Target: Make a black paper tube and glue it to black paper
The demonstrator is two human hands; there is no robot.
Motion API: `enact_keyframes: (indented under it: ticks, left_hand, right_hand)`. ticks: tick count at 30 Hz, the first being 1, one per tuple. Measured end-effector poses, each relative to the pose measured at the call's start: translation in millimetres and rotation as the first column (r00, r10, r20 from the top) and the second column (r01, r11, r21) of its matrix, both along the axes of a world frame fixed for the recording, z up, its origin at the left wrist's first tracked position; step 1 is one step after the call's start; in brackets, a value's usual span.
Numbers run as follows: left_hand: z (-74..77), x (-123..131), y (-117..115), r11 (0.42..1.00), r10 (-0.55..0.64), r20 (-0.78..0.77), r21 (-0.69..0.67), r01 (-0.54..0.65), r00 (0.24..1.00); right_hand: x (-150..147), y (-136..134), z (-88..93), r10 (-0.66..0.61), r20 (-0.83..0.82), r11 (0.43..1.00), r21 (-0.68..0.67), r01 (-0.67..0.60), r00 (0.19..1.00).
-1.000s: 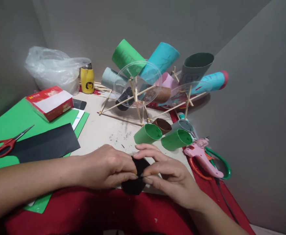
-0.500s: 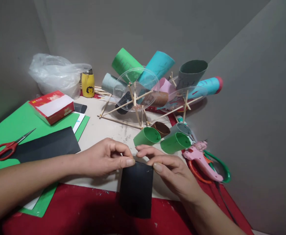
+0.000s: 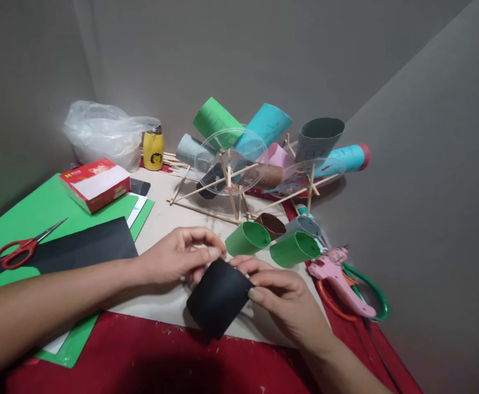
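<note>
A: Hands first. What's held?
B: Left hand (image 3: 177,257) and right hand (image 3: 286,301) are both on one piece of black paper (image 3: 217,298). It is curled into a loose roll and tilted, low end toward the near left.
A: Grip?
B: Left: thumb and forefinger pinched closed on the roll's far-left edge. Right: thumb pressed on the roll's right edge, fingers tucked behind, also closed on it.
A: Where does the roll sit?
B: Near middle of the scene, over the pale table top (image 3: 174,219) at its near edge, where the red cloth (image 3: 141,355) begins. Cannot tell whether the low end touches the surface.
A: Around it?
B: Just beyond the hands, a green tube (image 3: 247,239) and a second green tube (image 3: 295,249) lie on their sides, mouths toward the camera. Brown tube (image 3: 272,223) and grey tube (image 3: 305,223) are just behind them. Farther back, a stick frame (image 3: 227,186) carries coloured tubes and clear plastic discs.
A: Right side?
B: Pink glue gun (image 3: 340,273) on the cloth, near the right hand but apart from it.
A: Left side?
B: Green sheet (image 3: 26,213) with a black sheet (image 3: 83,246) on it. Red scissors (image 3: 16,253) lie across the black sheet's left end. Red box (image 3: 95,183) is farther back, then plastic bag (image 3: 104,131) and yellow bottle (image 3: 153,149) by the wall.
</note>
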State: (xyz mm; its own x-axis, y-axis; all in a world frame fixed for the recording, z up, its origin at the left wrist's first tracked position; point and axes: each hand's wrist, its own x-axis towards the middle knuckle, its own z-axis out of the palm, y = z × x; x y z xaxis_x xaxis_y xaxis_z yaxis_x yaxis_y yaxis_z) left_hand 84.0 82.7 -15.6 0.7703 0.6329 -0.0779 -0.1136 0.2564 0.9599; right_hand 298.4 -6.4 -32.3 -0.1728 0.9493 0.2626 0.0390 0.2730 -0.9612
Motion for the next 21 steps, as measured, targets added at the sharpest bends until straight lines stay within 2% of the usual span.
enact_keyframes:
  ticks: [2,4,5,7,10,15,18,21]
  left_hand:
    - [-0.3,1,3,0.976,0.216,0.032,-0.007,-0.216,0.976]
    - [-1.4,2,5,0.947,0.321,0.035,-0.035,-0.32,0.947]
    - [-2.0,2,6,0.947,0.316,0.028,-0.058,-0.315,0.948]
    - [-3.2,3,4,0.97,0.22,0.008,-0.108,-0.218,0.975]
    - [-3.7,3,-1,0.98,0.095,-0.017,-0.176,-0.096,0.995]
    - [-4.7,4,-3,0.951,0.114,-0.046,-0.284,-0.122,0.992]
    - [-5.8,4,-2,0.935,0.069,0.007,-0.348,-0.062,0.998]
    - [-5.9,3,0,0.935,0.05,0.061,-0.354,-0.025,0.997]
  right_hand:
    - [2,-1,-4.2,-0.118,-0.036,0.991,0.06,0.12,0.992]
    - [5,-2,-8.1,-0.232,-0.036,0.962,0.143,0.234,0.972]
    - [7,-3,-9.6,-0.277,-0.016,0.941,0.196,0.275,0.961]
    - [8,-4,-11.3,-0.355,0.059,0.889,0.33,0.318,0.933]
    - [8,-6,-10.9,-0.465,0.183,0.778,0.552,0.3,0.866]
    - [9,-11,-8.1,-0.588,0.247,0.615,0.756,0.227,0.77]
    - [13,-14,-7.2,-0.61,0.296,0.565,0.813,0.142,0.735]
    - [16,-15,-7.0,-0.621,0.373,0.558,0.828,0.054,0.689]
